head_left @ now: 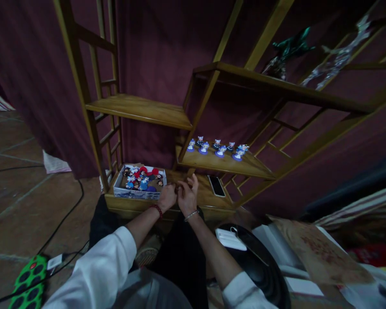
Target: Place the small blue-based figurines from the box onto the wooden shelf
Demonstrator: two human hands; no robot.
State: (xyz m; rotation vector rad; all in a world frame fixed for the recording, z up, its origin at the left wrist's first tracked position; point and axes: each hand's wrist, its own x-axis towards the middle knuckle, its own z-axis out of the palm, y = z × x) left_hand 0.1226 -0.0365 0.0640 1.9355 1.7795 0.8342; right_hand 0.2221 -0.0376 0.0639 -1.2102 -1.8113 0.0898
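My left hand [167, 196], with a red bead bracelet at its wrist, is closed right beside my right hand [187, 195]. My right hand wears a silvery bracelet, and its fingers are bent toward the left one. Something small and brown seems to be between them, too small to make out. Both hands are over the bottom shelf [203, 188]. To their left, an open box [138, 194] holds several small figurines [143, 183] in red, blue and white. A phone [216, 186] lies to their right. Several figurines [220, 150] stand on the shelf above.
An upper left shelf [141, 109] juts out above the box. Dark green and clear ornaments [292, 45] stand at the upper right. A black round stool [260, 262] carries a white object [230, 239]. A green power strip [28, 283] and cables lie on the floor at left.
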